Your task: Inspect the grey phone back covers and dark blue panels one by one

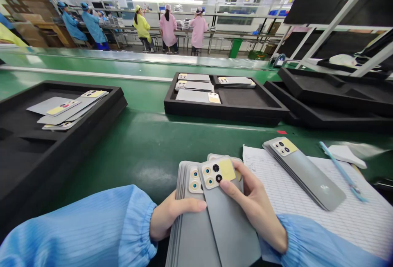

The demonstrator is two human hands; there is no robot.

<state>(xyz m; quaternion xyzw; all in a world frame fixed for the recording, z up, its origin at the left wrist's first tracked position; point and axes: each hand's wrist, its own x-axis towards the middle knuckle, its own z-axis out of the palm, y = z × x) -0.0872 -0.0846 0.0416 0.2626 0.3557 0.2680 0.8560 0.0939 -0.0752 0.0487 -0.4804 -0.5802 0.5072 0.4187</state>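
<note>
A fanned stack of grey phone back covers [196,234] with camera cutouts and yellow stickers sits in both my hands at the bottom centre. My left hand [172,216] wraps the stack from the left, thumb lying across it. My right hand [256,205] grips the top cover [229,218], thumb pressed just below its camera holes. Both sleeves are light blue.
Another pile of grey covers [307,173] lies on a lined paper sheet [353,222] to the right, beside a blue pen [340,171]. Black trays with covers stand at the left [101,120] and centre back [227,111]; stacked trays [331,95] at right. Several workers stand far behind.
</note>
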